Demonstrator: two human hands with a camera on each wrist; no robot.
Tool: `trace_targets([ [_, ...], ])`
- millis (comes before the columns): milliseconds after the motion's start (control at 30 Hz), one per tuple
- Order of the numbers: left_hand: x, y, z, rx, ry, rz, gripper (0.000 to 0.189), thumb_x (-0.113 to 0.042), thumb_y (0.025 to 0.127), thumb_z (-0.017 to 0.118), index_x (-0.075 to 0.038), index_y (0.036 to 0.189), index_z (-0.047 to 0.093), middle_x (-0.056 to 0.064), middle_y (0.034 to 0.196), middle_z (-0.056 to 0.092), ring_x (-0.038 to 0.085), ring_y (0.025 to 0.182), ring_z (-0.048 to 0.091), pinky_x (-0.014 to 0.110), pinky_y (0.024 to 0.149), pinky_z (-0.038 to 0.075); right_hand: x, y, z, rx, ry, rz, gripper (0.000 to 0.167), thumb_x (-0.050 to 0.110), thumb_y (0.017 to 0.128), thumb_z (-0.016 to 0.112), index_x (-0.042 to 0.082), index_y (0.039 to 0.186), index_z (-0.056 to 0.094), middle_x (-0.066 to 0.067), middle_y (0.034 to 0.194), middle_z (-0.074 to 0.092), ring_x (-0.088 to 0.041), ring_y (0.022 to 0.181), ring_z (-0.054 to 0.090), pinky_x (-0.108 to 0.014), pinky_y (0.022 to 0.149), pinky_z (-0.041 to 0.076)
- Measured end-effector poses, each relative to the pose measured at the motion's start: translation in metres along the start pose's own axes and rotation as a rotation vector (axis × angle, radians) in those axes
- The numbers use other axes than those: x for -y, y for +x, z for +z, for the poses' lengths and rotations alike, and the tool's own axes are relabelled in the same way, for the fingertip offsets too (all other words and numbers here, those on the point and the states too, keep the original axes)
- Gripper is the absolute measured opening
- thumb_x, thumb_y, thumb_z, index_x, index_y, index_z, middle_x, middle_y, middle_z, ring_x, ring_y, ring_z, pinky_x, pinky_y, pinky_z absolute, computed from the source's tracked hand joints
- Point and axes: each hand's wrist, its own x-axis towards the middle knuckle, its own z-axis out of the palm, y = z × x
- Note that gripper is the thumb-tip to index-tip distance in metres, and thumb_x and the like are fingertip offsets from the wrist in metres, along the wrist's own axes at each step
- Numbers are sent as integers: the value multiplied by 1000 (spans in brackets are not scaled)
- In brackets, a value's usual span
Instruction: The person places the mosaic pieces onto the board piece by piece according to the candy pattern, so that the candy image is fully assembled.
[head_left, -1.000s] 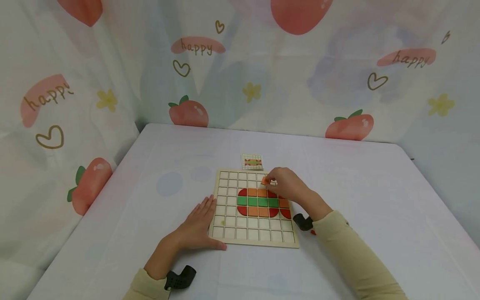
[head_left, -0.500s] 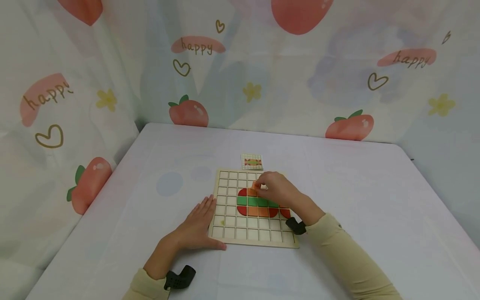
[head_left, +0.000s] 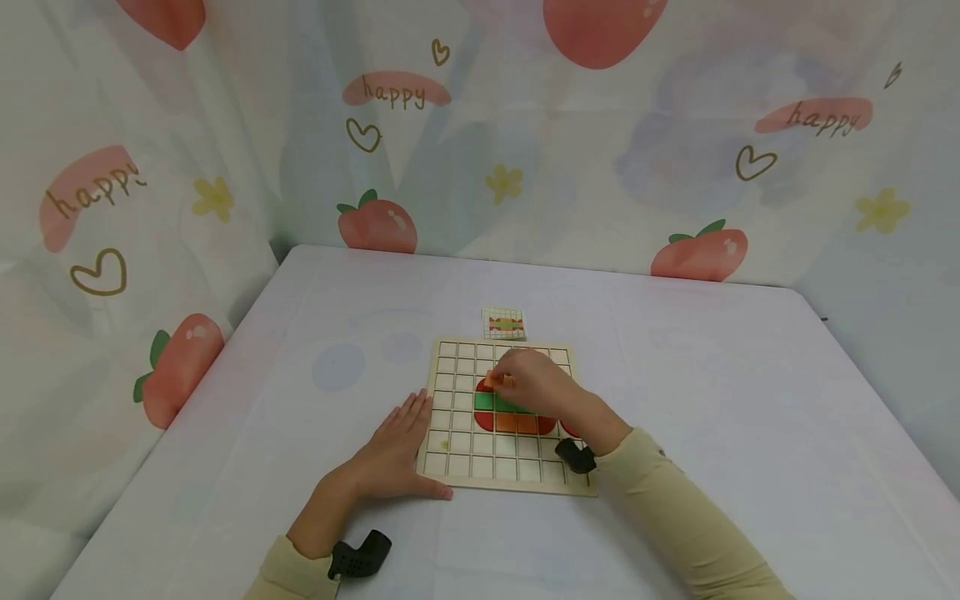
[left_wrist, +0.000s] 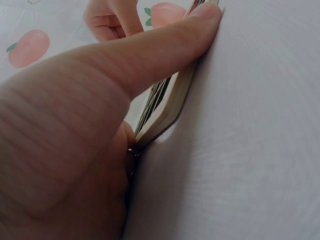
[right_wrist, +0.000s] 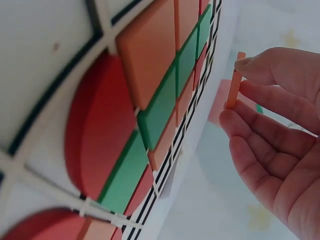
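Note:
My left hand (head_left: 393,450) lies beside the wooden grid board (head_left: 510,486), fingers straight along its left edge and thumb at its front edge. In the right wrist view, my right hand (right_wrist: 280,105) pinches a small orange tile (right_wrist: 235,85) on edge between thumb and fingers. The head view has that hand over the upper part of the coloured pattern, hiding part of it. Set in the cells are red tiles (right_wrist: 100,135) with rounded corners, a row of green tiles (head_left: 485,402) and orange tiles (head_left: 516,423).
A small card (head_left: 504,323) printed with a gridded red, orange and green picture lies just behind the board. White cloth covers the table (head_left: 337,333). A printed curtain (head_left: 525,142) stands behind and on the left.
My right hand has moved left across the board with the orange tile, from the pattern's upper right to its upper left. The left hand has stayed in place.

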Motion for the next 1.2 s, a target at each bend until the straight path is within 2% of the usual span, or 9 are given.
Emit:
trace_targets([
  [200,1,0,0,1,0,6,124,-71,64,65,-1,147,5,11,153,-1,21,138,-5,40,109,4,8,4,6,62,30,14,7,7,84,65,7,84,72,0,84,65,-14,78,57,-25,68,48],
  [367,2,0,0,3,-5,14,124,-71,64,64,-1,146,4,10,153,-2,21,138,-6,40,109,3,13,7,11,74,31,25,7,8,84,65,9,83,72,4,81,63,-10,75,55,-23,66,47],
  [667,2,-1,-1,0,-13,28,123,-70,65,65,0,146,4,11,152,-3,21,138,-5,40,109,3,20,13,18,73,-73,-41,4,10,83,68,8,83,71,1,82,65,-12,76,57,-25,70,47],
  [867,2,-1,-2,-1,-9,27,123,-70,65,65,0,146,4,11,152,-2,21,138,-5,40,109,4,25,17,21,87,-112,-54,4,10,84,67,8,83,71,0,83,65,-14,78,59,-27,72,47],
  [1200,2,-1,-1,-2,3,29,123,-71,66,63,1,146,5,12,152,-2,22,138,-5,40,109,4,30,20,23,99,-142,-72,7,7,83,65,8,78,69,1,75,61,-12,70,56,-25,66,47],
])
